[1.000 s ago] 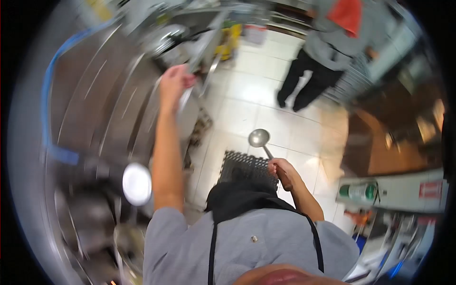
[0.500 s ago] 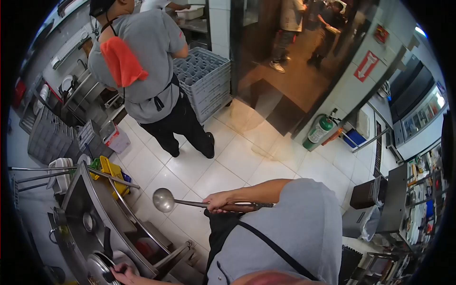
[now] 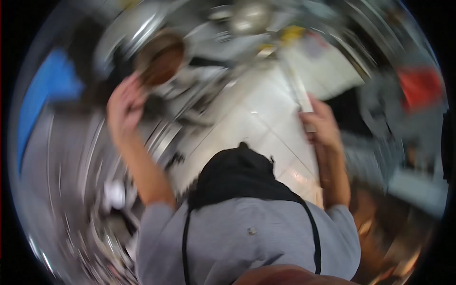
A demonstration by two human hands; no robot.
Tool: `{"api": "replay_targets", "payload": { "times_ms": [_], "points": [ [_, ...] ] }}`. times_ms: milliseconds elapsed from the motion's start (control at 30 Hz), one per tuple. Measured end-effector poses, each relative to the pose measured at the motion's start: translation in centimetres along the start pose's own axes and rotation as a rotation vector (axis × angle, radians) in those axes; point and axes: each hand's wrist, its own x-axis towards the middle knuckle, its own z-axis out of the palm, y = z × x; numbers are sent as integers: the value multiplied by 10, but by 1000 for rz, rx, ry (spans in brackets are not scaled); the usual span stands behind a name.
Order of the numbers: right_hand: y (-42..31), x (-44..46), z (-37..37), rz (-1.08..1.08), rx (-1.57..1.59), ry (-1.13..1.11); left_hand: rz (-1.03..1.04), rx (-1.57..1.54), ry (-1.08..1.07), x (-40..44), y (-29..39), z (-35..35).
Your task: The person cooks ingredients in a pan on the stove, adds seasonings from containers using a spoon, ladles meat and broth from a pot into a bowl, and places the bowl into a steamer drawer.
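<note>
Motion blur smears the whole view. My left hand (image 3: 126,104) is raised on the left, its bent fingers at the lower edge of a round, brown-faced piece of cookware (image 3: 164,59). Whether that is a lid or a pan I cannot make out. A black handle (image 3: 207,62) sticks out to the right beside it. My right hand (image 3: 324,122) is closed around the ladle's handle (image 3: 293,80), which slants up and left. The ladle's rounded metal bowl (image 3: 251,16) shows near the top edge. The handle's brown grip runs back along my forearm.
Metal counters and sink edges (image 3: 164,137) blur past on the left, with a blue patch (image 3: 47,95) at the far left. White tiled floor (image 3: 256,114) lies between my arms. At right are a person in grey (image 3: 403,109) with a red cloth (image 3: 419,86) and grey racks (image 3: 370,156).
My view has swung round toward the sink side. My left hand has come up from the lidded pan, now beside the brown-faced cookware. The ladle stays in my right hand, its bowl now farther forward.
</note>
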Motion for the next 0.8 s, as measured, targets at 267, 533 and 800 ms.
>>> {"api": "replay_targets", "payload": {
  "times_ms": [267, 533, 800],
  "points": [
    [-111, 134, 82, -240, -355, -563, -53, -233, 183, -31, 71, 49],
    [-142, 163, 166, -250, -991, -825, -33, -198, 278, -37, 55, 51],
    [-89, 139, 188, -761, -1788, -648, -42, -104, 299, -38, 31, 50]
  ]
}}
